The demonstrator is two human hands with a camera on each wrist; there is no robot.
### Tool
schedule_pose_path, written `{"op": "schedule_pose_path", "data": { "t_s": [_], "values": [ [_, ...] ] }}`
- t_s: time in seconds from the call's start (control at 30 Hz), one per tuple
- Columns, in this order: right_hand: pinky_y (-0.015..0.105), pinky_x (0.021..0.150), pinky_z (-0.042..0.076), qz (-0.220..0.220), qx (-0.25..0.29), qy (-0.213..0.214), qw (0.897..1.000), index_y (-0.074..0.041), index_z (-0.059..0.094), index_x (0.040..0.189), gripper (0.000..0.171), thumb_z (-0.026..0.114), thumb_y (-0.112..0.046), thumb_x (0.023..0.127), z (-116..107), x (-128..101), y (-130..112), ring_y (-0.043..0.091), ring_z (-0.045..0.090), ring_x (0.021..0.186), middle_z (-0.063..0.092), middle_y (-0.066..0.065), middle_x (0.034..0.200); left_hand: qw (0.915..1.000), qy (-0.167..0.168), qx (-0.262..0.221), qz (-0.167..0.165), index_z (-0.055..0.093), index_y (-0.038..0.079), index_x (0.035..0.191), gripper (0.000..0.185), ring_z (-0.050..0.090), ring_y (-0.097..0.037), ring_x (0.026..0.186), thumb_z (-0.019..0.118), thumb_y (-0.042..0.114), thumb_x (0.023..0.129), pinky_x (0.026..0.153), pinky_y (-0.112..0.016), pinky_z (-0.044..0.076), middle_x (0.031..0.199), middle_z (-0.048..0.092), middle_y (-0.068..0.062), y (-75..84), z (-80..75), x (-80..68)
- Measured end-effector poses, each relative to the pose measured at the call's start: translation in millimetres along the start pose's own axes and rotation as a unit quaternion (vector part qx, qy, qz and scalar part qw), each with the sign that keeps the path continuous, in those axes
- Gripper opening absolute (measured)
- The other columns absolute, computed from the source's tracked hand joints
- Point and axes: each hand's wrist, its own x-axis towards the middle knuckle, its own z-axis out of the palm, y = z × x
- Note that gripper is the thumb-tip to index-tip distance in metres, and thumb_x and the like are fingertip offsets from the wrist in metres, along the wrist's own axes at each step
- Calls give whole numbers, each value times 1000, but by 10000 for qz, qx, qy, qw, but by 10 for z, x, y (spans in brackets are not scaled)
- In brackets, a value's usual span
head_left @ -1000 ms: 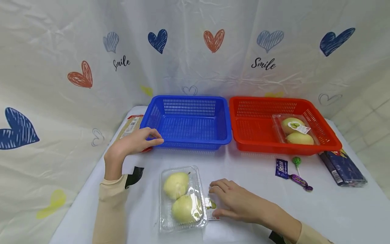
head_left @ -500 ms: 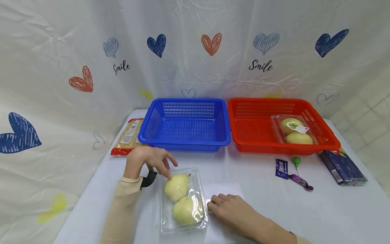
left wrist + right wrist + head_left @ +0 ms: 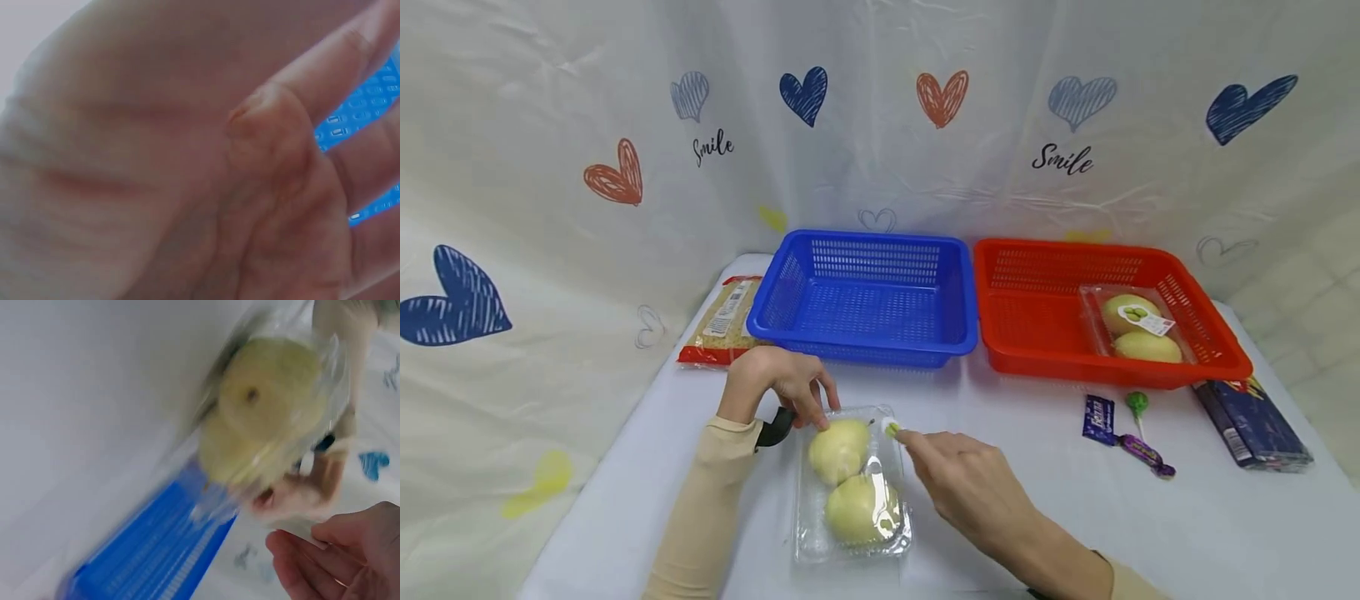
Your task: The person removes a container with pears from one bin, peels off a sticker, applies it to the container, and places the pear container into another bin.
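Note:
A clear plastic box with two yellow-green pears lies on the white table. At its far left corner, my left hand touches the lid with its fingertips. My right hand pinches a small white and green label between thumb and fingers, over the box's far right side. Most of the label is hidden behind these fingers. In the right wrist view the pear box is blurred, with my right hand close by. Mostly palm fills the left wrist view.
Behind the box stand a blue basket and a red basket holding another labelled pear box. A grain bag lies left. Wrapped sweets, a lollipop and a dark blue pack lie right.
My left hand has come down from beside the blue basket onto the pear box's corner. My right hand has picked the label up from the table and carried it to the box's far right side.

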Motion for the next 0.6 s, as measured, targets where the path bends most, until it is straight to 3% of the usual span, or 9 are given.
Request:
{"op": "schedule_pose_path", "data": {
  "t_s": [0.07,0.1,0.2,0.3,0.4,0.6],
  "values": [
    [25,76,62,-506,-188,8,9985,-15,72,121,27,60,-11,96,79,74,-136,8,76,90,81,-5,101,10000,21,-12,47,74,17,119,33,68,-9,71,81,25,89,71,-22,54,95,79,-8,-16,0,3],
    [25,81,61,-737,-250,-93,9969,-15,72,121,31,65,-9,91,111,108,-192,8,76,94,81,-5,105,10000,32,-28,58,74,17,119,32,68,-9,70,82,25,88,71,-22,54,93,78,-7,-17,5,5],
    [23,88,58,-1189,-208,-627,9907,-17,74,119,26,69,-19,94,169,188,-295,8,71,101,79,-7,115,9999,61,-35,121,74,16,118,32,67,-9,71,82,25,88,72,-22,55,89,77,-4,-10,22,18],
    [25,92,57,-1161,178,-1206,9857,-21,76,113,21,64,-33,101,183,286,-302,8,68,102,78,-11,114,9999,76,-11,103,74,15,118,32,67,-9,71,82,25,88,72,-22,55,88,77,-4,6,16,9],
    [27,102,55,-1037,776,-1626,9782,-23,76,119,24,60,-31,104,228,402,-236,7,68,115,76,-12,122,10000,76,48,26,73,14,117,31,66,-9,71,81,23,89,71,-21,54,87,77,-4,17,-8,-5],
    [30,116,47,-1456,1317,-1777,9643,-22,68,136,35,62,-26,103,421,397,-93,7,62,133,68,-10,140,9999,-54,113,-36,73,12,117,31,66,-8,72,80,23,89,71,-20,53,86,76,-1,22,-28,-29]
  ]
}}
